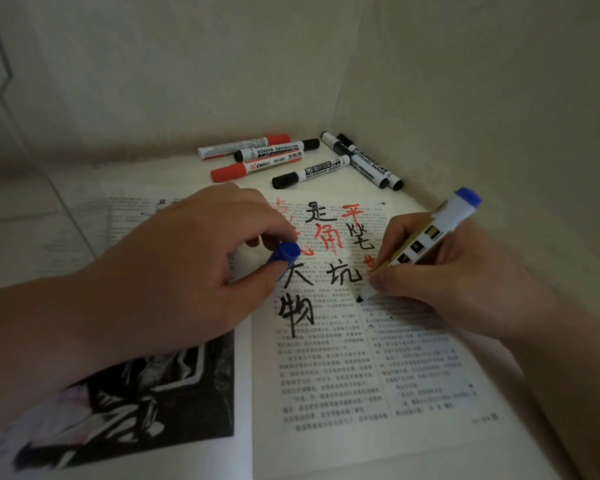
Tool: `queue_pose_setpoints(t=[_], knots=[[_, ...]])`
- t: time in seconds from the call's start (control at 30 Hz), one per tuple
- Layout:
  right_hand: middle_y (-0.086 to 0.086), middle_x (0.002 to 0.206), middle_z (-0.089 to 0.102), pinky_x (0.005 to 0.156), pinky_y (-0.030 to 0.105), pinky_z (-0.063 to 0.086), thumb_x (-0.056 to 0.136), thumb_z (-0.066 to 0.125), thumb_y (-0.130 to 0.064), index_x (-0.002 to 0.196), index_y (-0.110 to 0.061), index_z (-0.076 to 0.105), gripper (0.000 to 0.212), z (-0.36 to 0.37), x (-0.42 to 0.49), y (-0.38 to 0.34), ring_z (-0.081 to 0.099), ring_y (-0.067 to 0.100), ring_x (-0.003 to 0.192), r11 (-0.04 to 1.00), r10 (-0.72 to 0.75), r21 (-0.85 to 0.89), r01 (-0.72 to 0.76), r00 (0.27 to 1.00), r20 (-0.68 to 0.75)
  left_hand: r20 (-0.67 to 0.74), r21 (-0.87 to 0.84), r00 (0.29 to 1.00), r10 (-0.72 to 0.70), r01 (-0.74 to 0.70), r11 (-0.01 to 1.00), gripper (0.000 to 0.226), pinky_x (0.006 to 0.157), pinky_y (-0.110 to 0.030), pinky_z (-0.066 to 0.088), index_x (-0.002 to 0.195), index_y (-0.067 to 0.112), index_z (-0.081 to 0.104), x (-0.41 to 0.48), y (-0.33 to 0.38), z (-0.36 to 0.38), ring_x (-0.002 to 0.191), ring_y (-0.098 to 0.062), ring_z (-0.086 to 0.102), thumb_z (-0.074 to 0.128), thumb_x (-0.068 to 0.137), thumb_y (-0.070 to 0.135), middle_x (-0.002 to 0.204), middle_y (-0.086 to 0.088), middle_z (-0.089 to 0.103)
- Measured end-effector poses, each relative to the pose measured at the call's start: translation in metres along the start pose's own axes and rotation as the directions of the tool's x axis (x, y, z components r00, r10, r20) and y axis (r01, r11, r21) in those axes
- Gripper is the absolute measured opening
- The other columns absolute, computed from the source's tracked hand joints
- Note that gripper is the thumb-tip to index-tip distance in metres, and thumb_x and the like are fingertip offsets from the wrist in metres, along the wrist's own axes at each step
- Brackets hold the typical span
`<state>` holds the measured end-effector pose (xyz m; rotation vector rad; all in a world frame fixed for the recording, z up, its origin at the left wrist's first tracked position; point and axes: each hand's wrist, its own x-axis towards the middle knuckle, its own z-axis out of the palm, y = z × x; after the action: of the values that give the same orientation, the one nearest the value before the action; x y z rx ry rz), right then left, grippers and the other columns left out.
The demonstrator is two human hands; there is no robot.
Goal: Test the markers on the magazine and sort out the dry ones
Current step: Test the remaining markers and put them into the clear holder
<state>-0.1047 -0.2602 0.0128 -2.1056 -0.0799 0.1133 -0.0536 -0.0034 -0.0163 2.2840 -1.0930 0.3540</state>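
Observation:
An open magazine (326, 368) lies in front of me, its right page covered with black and red handwritten characters. My right hand (447, 271) grips an uncapped blue-ended marker (440, 230), its dark tip touching the page near the middle. My left hand (187, 265) rests on the left page and pinches the blue cap (286, 254) between thumb and fingers. Several capped markers lie beyond the magazine: red ones (253, 166) to the left and black ones (364, 162) to the right.
The magazine sits in a corner of pale walls (465, 81), which close in behind and to the right. A dark photo (146, 403) fills the lower left page. Small ink dots speckle the right page near the tip.

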Motion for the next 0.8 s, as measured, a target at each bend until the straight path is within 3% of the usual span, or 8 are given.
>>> queue_pose_setpoints(t=[0.1,0.23,0.43,0.63,0.8], knots=[[0.013,0.058,0.054,0.051,0.030,0.038,0.065,0.076,-0.021,0.067,-0.004,0.061,0.022,-0.0020,0.0008,0.0012,0.048,0.021,0.053,1.000,-0.007,-0.017,0.007,0.999,-0.036,-0.002,0.011,1.000,-0.011,0.011,1.000,0.025,0.079,-0.025,0.047,0.109,0.036,0.063,0.0004,0.0002,0.0000,0.091,-0.003,0.056,0.054,0.089,0.048,0.097,0.023,0.058],[0.009,0.055,0.055,0.051,0.030,0.040,0.064,0.076,-0.023,0.067,-0.004,0.060,0.025,-0.0043,0.0021,0.0021,0.051,0.017,0.052,0.999,-0.007,-0.044,0.004,0.997,-0.071,0.015,0.032,1.000,-0.027,0.027,0.999,0.024,0.078,-0.015,0.041,0.107,0.040,0.061,0.0006,0.0010,-0.0011,0.092,-0.001,0.056,0.054,0.088,0.053,0.096,0.026,0.057],[0.009,0.057,0.057,0.047,0.023,0.042,0.065,0.078,-0.019,0.069,-0.006,0.062,0.021,-0.0019,-0.0073,-0.0071,0.050,0.018,0.050,0.999,-0.013,-0.047,0.020,0.989,0.146,0.017,0.031,0.998,-0.062,0.062,0.998,0.028,0.074,-0.011,0.037,0.107,0.044,0.060,-0.0009,0.0031,-0.0016,0.091,0.006,0.054,0.051,0.084,0.059,0.090,0.032,0.056],[0.027,0.062,0.052,0.053,0.035,0.039,0.064,0.074,-0.017,0.068,-0.003,0.058,0.021,-0.0065,-0.0008,0.0004,0.047,0.024,0.055,0.998,-0.021,-0.054,0.021,1.000,0.007,0.011,-0.021,0.996,-0.092,0.093,0.995,0.032,0.073,-0.015,0.042,0.113,0.045,0.057,-0.0015,0.0043,-0.0011,0.092,0.006,0.057,0.051,0.083,0.055,0.091,0.029,0.061],[0.003,0.053,0.055,0.046,0.023,0.040,0.062,0.073,-0.012,0.067,-0.005,0.060,0.015,-0.0041,-0.0060,-0.0037,0.049,0.013,0.048,1.000,0.003,-0.019,-0.001,0.994,0.106,0.029,-0.033,0.997,-0.067,0.068,0.997,0.032,0.076,-0.017,0.045,0.114,0.043,0.059,-0.0028,0.0048,-0.0019,0.092,0.003,0.058,0.051,0.085,0.051,0.093,0.028,0.060]])
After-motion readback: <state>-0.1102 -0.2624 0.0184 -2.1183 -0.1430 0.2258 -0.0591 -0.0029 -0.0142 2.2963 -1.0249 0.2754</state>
